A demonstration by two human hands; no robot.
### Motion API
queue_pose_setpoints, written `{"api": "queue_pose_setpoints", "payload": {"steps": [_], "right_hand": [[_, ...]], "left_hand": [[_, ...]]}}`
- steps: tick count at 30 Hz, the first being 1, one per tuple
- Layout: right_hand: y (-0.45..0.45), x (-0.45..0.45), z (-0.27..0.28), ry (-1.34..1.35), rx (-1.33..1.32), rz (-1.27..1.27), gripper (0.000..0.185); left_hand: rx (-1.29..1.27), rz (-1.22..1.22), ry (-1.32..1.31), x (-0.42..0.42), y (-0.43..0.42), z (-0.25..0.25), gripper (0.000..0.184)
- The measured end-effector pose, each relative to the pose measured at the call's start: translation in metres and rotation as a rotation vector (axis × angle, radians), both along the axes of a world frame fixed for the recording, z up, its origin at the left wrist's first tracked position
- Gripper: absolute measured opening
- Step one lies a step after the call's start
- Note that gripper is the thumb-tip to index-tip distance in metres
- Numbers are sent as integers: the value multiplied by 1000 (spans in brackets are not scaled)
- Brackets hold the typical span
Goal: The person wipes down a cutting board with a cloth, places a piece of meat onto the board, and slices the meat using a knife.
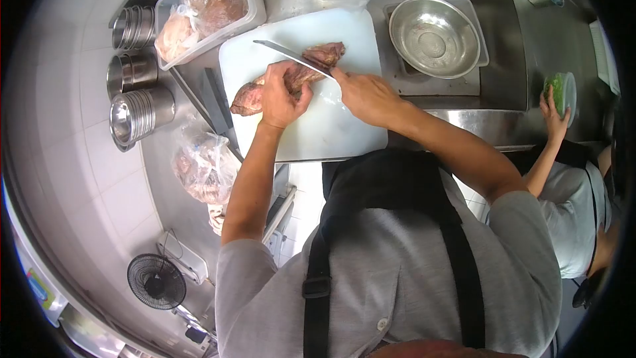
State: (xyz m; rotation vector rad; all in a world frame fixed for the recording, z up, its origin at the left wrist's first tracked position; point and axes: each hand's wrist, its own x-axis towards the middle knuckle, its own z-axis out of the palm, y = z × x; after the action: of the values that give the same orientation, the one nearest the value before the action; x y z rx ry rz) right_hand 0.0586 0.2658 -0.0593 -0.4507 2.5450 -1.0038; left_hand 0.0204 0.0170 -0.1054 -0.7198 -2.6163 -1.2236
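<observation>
A long piece of browned meat (248,98) lies slantwise on the white cutting board (318,136). My left hand (283,96) is closed over its middle and presses it to the board. In my right hand (368,96) is a knife (285,51), gripped by its handle, which my fingers hide. The blade points up and left and crosses the meat just beyond my left fingers. Past the blade, the meat's far end (326,54) shows a reddish, uneven surface. Whether the edge has cut into the meat, I cannot tell.
A plastic bin (258,10) with bagged meat stands at the upper left. Steel containers (142,116) line the wall. Another meat bag (205,166) sits at the left. A steel bowl (434,36) rests in the sink. At the right, a co-worker holds a tub (570,101) with green contents.
</observation>
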Motion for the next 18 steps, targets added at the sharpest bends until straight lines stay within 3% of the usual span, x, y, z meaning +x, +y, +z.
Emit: {"api": "queue_pose_setpoints", "payload": {"steps": [4,7,10,13,18], "right_hand": [[6,-11,2,-90,-182,-2,49],[9,-18,5,-188,-131,28,56],[6,-11,-1,-119,-122,-64,60],[8,-1,-2,21,-171,-83,47],[19,8,28,-93,40,-56,28]], "left_hand": [[-66,-68,93,-6,1,8,34],[-172,-97,180,-7,3,10,28],[-152,-82,170,-5,5,13,24],[-173,-91,181,-6,4,11,25],[-220,-118,203,-6,3,11,22]]}}
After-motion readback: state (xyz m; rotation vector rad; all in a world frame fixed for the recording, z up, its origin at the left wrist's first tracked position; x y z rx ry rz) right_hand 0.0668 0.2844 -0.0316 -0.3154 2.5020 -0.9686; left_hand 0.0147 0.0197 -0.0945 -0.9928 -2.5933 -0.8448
